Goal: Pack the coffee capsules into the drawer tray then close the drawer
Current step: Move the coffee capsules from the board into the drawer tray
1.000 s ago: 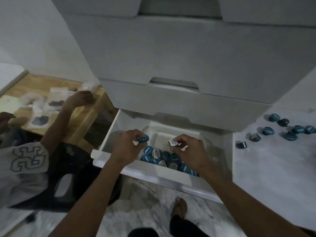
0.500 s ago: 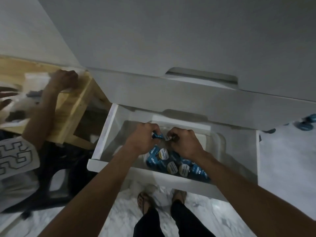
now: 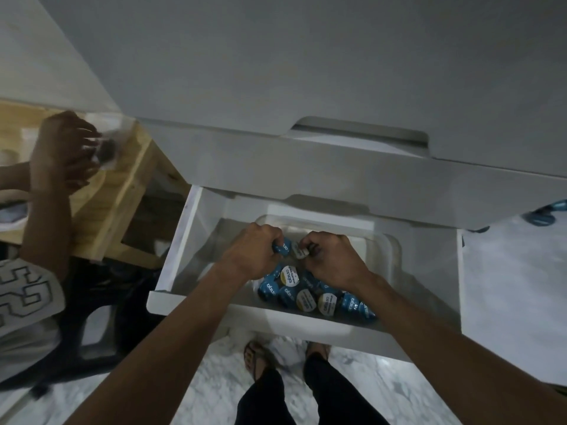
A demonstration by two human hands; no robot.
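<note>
Blue capsules [image 3: 310, 294] are partly packed in the tray [image 3: 380, 256]; one more is held by each of the hands, left [image 3: 254, 256] and right [image 3: 333, 260]. Others [image 3: 544, 214] remain outside at far right; the drawer [image 3: 171, 256] is not yet closed.

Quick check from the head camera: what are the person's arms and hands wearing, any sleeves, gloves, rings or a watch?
Nothing that shows. The left hand and the right hand are bare, with no gloves, and no rings are visible on the fingers. Both forearms are bare to the frame's bottom edge: no sleeve cuff, watch or wristband in view. The light is dim, so small details could be missed.
</note>
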